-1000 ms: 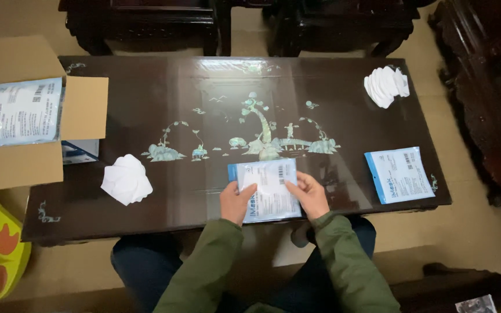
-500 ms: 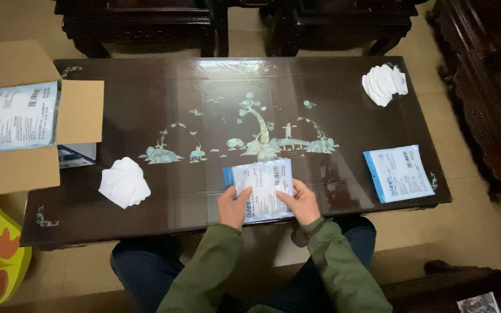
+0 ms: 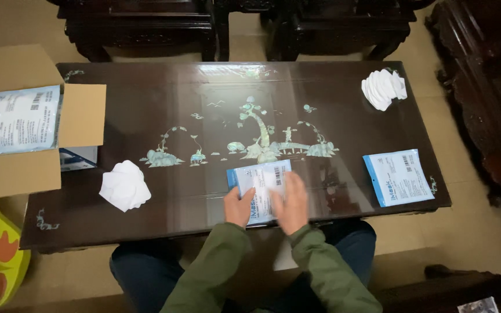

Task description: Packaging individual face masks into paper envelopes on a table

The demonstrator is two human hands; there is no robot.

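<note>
Dark table (image 3: 146, 98): two hands (image 3: 239, 206) on one of two packets (image 3: 260, 182).

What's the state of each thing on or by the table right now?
Left hand: gripping packet edge.
Right hand: flat on packet, blurred.
Held packet: flat on table.
Second packet: flat, untouched.
Cardboard box: flaps open, packet on top.
White piles: loose, apart.
</note>
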